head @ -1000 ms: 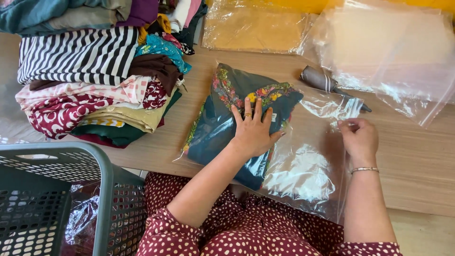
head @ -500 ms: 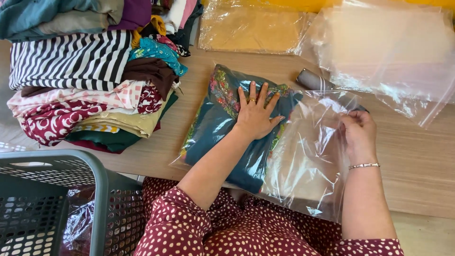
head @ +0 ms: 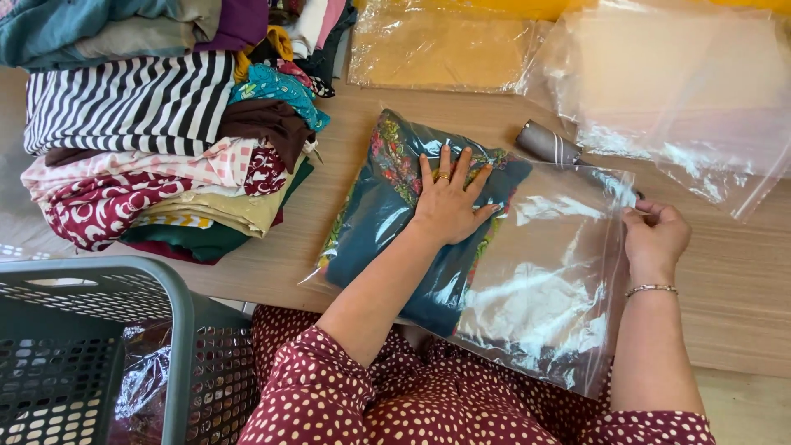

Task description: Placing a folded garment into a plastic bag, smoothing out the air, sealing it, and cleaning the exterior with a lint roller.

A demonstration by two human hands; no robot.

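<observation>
Pressing left hand (head: 449,202) on bagged teal garment (head: 387,222), right hand (head: 655,239) pinching bag edge (head: 622,198)

The left hand (head: 449,202) lies flat over the folded teal garment (head: 387,222), hiding the middle of its embroidered band; the garment's lower end is covered by the forearm. The right hand (head: 655,235) curls its fingertips around the edge of the clear plastic bag (head: 544,288), so the grip itself cannot be made out (thumb hidden). The bag's lower corner hangs past the tabletop (head: 741,305) edge over the lap. A grey cylindrical object (head: 545,144) is part covered by plastic; its kind is unclear. The stack of folded clothes (head: 156,148) and the grey basket (head: 99,346) are cut off by the frame.
</observation>
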